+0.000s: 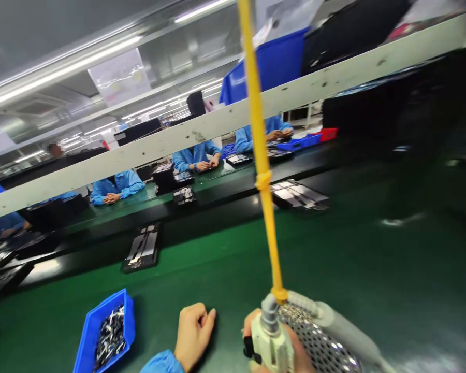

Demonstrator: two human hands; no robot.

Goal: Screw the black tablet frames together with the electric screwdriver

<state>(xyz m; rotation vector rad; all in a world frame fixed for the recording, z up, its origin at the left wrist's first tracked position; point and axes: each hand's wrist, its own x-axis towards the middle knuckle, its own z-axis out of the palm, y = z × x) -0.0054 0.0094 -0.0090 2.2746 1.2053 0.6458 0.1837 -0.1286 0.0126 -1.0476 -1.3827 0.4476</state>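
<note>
My left hand (195,331) rests on the green work surface (209,259), its fingers curled into a loose fist with nothing visible in it. To its left stands a blue bin (129,316) full of small dark and silvery parts (111,334). My right hand (301,349) is wrapped round a pale electric screwdriver (272,339) with a black lever; its lower end is out of frame. A stretched yellow band (262,155) runs up from the tool's top. Beside that hand are a perforated metal piece (318,339) and a thick grey cable sleeve (341,326).
Flat dark device units (142,248) with silver insides lie along the line; another unit (299,194) is farther right. A white rail (159,140) crosses above, with a large blue bin (272,65) on it. Across the line sit several people in blue sleeves (130,184).
</note>
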